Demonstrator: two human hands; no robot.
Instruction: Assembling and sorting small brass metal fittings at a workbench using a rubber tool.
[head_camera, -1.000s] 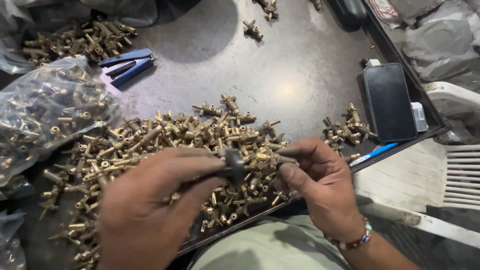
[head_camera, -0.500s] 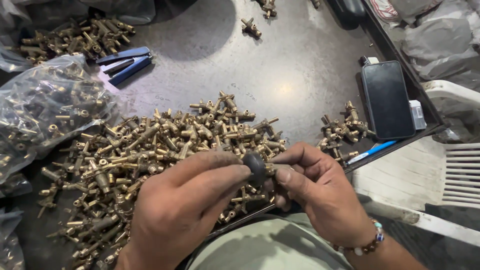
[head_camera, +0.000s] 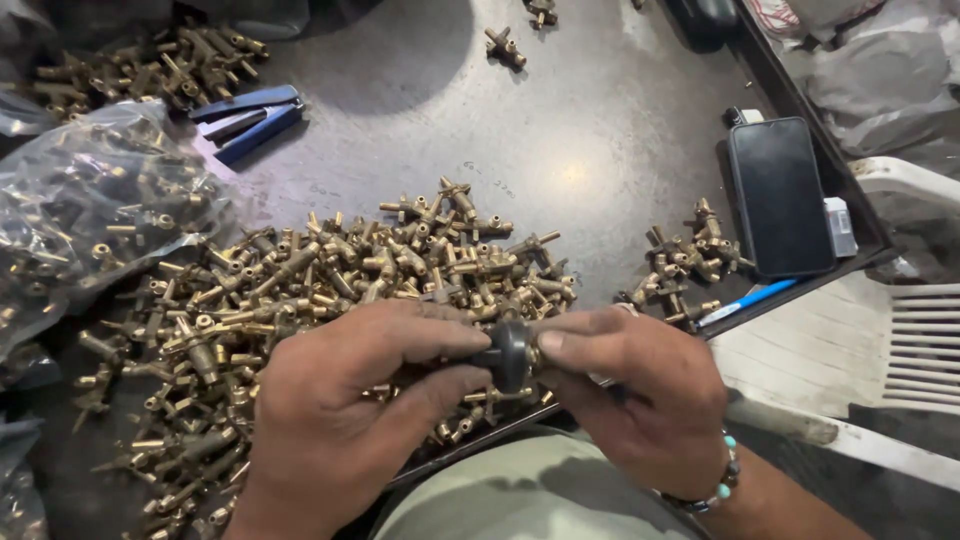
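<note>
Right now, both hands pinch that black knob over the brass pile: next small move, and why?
Probably keep pressing the black knob home. The left hand and right hand squeeze it from both sides; whatever it sits on is hidden, so seating is unconfirmed. It hovers above the loose brass fittings.

Fittings pile (head_camera: 330, 290) centre on table (head_camera: 600, 150); bag (head_camera: 90, 210) left, phone (head_camera: 780, 195) right.
</note>
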